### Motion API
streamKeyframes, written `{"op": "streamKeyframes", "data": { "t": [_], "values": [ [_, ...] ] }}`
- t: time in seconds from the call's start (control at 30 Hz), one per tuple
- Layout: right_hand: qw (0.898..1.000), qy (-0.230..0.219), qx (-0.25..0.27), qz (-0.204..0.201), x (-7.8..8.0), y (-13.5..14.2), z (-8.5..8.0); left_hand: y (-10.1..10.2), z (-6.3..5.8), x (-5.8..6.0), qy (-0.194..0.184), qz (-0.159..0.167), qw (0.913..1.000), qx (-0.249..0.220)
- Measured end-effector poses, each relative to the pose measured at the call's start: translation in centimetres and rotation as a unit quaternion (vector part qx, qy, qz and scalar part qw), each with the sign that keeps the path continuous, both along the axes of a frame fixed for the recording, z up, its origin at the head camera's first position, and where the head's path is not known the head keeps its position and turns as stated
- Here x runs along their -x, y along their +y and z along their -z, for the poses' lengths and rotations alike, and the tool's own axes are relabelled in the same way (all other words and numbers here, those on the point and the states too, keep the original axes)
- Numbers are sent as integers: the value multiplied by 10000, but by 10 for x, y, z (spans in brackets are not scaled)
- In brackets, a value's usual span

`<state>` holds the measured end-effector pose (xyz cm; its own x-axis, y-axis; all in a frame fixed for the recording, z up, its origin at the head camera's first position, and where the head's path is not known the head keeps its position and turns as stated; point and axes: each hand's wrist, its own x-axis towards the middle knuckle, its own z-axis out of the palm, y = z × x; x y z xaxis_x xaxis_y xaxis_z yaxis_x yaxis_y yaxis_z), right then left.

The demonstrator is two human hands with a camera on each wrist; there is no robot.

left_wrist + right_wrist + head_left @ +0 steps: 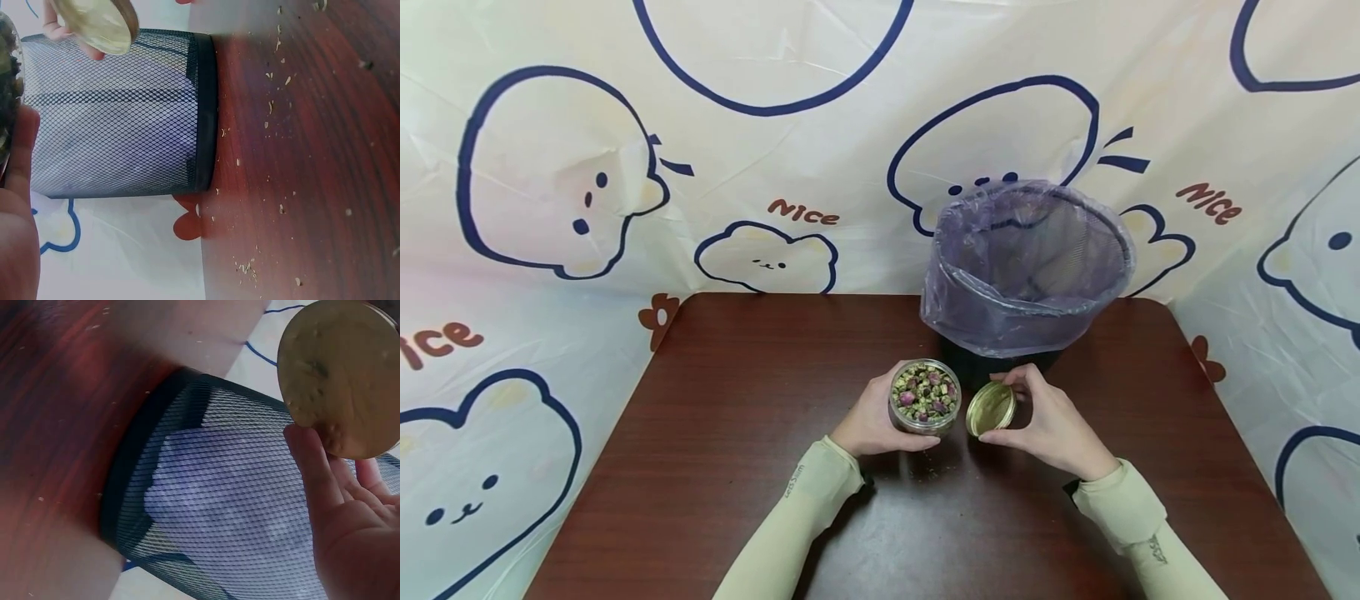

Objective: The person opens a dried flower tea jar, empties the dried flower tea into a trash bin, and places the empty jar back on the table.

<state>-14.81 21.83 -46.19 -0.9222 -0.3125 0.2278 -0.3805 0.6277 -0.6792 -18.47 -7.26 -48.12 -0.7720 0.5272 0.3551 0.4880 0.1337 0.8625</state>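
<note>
A clear round jar [925, 397] full of dried rosebuds and greenish bits is gripped in my left hand [880, 417], its mouth uncovered and facing up. Just to its right, my right hand [1052, 421] pinches a gold lid [991, 409] by its edge between thumb and fingers, tilted with the hollow side toward the jar. The right wrist view shows the lid's dented gold top [344, 375]. Only an edge of the jar [7, 81] appears in the left wrist view, beside the left thumb [22, 150].
Behind the hands stands a black mesh bin [125, 112] with a purple plastic liner [1022, 267] folded over its rim. Small dry crumbs [247, 269] lie scattered over the dark brown table [760, 375]. Printed curtains [850, 167] surround the table at the back and sides.
</note>
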Motion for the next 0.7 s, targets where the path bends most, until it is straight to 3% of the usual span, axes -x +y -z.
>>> {"op": "streamKeyframes", "data": {
  "t": [0.3, 0.7],
  "values": [
    [9997, -179, -160, -73, 6, -1, 16, -1, 0, 1, 27, -11, 10000, 5],
    [9967, -75, -802, -79, 9, 0, 31, -2, 0, 0, -56, -6, 10000, 12]
  ]
}}
